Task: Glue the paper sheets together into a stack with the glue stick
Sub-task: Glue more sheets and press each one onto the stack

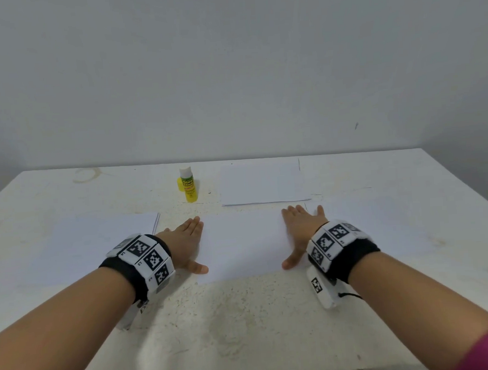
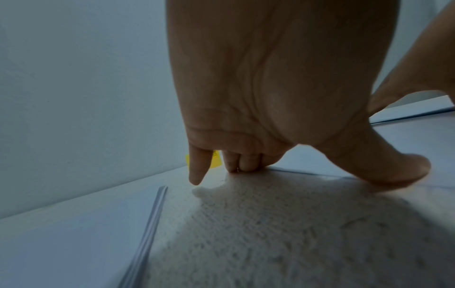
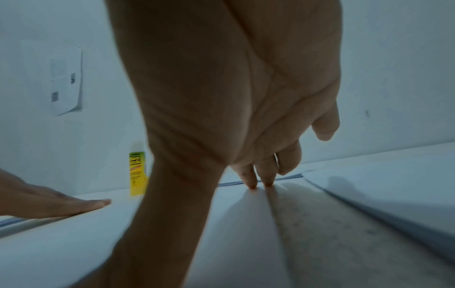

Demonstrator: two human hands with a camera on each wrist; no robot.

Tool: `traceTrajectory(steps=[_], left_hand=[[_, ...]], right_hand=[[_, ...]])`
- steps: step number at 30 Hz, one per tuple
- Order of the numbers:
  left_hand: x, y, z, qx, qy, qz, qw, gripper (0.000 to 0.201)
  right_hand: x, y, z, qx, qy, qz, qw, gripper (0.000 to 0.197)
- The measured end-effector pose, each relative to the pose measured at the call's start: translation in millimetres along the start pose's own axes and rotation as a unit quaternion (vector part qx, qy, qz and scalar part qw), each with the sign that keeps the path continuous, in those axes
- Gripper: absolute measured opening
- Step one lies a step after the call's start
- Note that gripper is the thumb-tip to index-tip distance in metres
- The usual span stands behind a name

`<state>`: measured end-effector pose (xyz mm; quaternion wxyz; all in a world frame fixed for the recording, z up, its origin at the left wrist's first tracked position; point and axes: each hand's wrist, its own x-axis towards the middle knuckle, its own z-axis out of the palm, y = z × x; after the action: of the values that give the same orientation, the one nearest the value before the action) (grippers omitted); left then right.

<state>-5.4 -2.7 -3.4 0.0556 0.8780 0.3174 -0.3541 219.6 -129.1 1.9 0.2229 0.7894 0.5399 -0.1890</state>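
Your left hand (image 1: 187, 239) and right hand (image 1: 300, 233) lie flat, fingers straight, on the sheet's (image 1: 242, 242) 9 and 3 o'clock edges, gripping nothing. Glue stick (image 1: 188, 185) upright on tabletop (image 1: 245, 322), 12 o'clock of left hand.

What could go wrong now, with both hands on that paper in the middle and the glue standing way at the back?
Maybe three things. The glue stick stands upright beyond the fingertips, so a quick reach might tip it over. The left hand and right hand rest only on the side edges of the middle sheet; letting go could let it slide crooked. The left pile lies close beside the left hand, so a sweep of the arm might scatter it.
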Motion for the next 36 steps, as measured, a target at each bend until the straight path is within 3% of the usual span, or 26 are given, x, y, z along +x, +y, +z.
traceTrajectory(steps=[8,13,16,20,26,29,33,36], left_hand=[[0.2,0.2,0.8,0.002,-0.003,-0.001,1.0,0.111],[0.7,0.9,0.3,-0.013,-0.004,-0.002,1.0,0.111],[1.8,0.4,0.5,-0.021,-0.006,-0.006,1.0,0.111],[-0.9,0.1,1.4,-0.033,-0.004,-0.006,0.999,0.111],[-3.3,0.4,0.9,-0.049,-0.003,-0.009,0.999,0.112],[-5.3,-1.2,0.3,-0.038,-0.006,0.001,0.999,0.118],[-7.5,-5.0,-3.0,-0.011,-0.009,0.038,0.999,0.17],[-5.2,-5.4,-1.3,-0.009,-0.005,0.036,0.999,0.175]], right_hand=[[-1.9,-12.1,-7.8,-0.03,0.016,-0.021,0.999,0.139],[-6.9,-65.2,-15.1,0.057,0.041,-0.177,0.982,0.098],[-2.7,-88.3,-14.7,0.075,0.02,-0.224,0.972,0.077],[1.1,-72.5,-10.5,0.063,0.002,-0.192,0.979,0.083],[6.0,2.6,-2.6,0.094,-0.002,-0.081,0.992,0.098],[10.5,15.5,-6.5,0.106,0.031,-0.068,0.992,0.081],[24.5,21.2,-20.0,0.152,0.119,-0.038,0.98,0.043],[28.8,24.0,-22.8,0.16,0.125,-0.037,0.978,0.038]])
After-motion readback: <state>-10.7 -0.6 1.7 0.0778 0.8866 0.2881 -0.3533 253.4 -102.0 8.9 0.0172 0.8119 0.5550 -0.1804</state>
